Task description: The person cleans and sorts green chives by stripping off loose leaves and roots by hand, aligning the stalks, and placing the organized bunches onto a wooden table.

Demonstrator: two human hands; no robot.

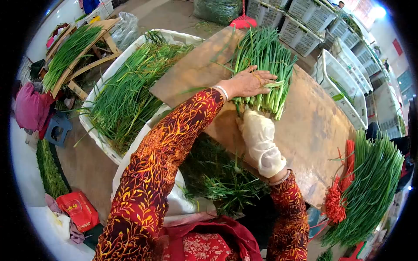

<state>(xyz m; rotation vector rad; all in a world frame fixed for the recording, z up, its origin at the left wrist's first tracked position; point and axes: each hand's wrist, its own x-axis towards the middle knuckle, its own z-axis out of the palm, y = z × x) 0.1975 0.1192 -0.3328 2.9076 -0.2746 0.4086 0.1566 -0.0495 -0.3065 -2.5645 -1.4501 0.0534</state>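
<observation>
A thick bunch of green chives (261, 48) lies on the wooden board (313, 117), its pale stem ends towards me. My left hand (251, 82) is bare and rests flat across the stems, fingers stretched out, with a few stems lying crosswise by the fingertips. At the lower left edge of the bunch is my right hand (258, 137), in a cream glove. Its fingertips are hidden against the stem ends, so its grip cannot be made out. Red ties (335, 202) hang at the board's right edge, beside a big pile of chives (370, 187).
A white crate (93, 102) full of loose chives stands to the left. Below the board lie dark green trimmings (217, 174). White crates (344, 80) are stacked at the right and back. Another person in pink (28, 106) sits at far left by a wooden stand (82, 61).
</observation>
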